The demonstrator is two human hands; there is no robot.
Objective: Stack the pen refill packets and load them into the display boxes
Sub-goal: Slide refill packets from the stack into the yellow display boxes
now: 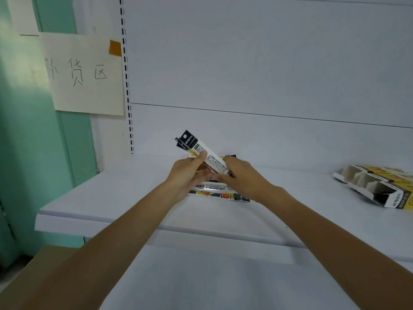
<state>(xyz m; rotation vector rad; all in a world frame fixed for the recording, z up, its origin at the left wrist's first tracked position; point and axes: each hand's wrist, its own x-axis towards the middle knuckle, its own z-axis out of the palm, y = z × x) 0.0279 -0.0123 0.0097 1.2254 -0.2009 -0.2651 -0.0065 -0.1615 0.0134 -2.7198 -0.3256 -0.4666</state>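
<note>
White shelf (111,198) carries loose refill packets (220,194), lying crosswise just under both grips. Left grip (187,175) and right grip (241,175) together pinch a raised packet stack (210,156), its long axis tilting up and leftward. Display boxes (366,183) lie well to the right, nearer the right grip, their compartments seemingly empty.

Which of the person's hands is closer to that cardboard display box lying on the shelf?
Right. The right hand holds the refill packets on the side toward the display box, though well short of it; the left hand holds them farther left.
</note>
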